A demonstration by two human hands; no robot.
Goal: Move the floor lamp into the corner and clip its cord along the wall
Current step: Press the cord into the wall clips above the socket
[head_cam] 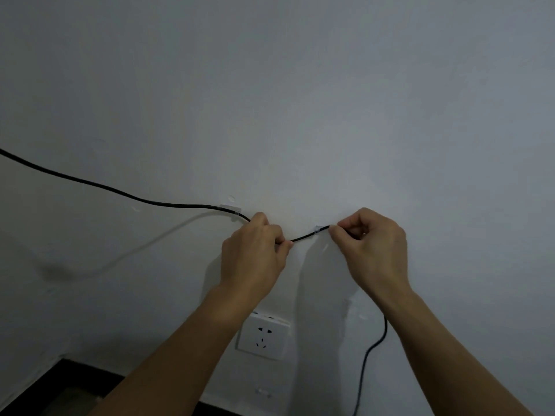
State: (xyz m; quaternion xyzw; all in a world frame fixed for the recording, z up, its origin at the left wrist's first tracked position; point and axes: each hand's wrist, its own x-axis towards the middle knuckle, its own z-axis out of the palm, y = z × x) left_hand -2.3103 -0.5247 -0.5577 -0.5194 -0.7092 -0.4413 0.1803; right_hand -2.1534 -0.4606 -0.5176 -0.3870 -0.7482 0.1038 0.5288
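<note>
A thin black cord runs along the white wall from the far left and passes through a clear clip. My left hand pinches the cord just right of that clip. The cord spans a short gap to a second clear clip. My right hand pinches the cord at that second clip, pressed against the wall. Below my right forearm the cord hangs down toward the floor. The floor lamp is out of view.
A white wall socket sits below my left wrist, with nothing plugged in. Another small clear clip sticks to the wall near the dark skirting at the bottom left.
</note>
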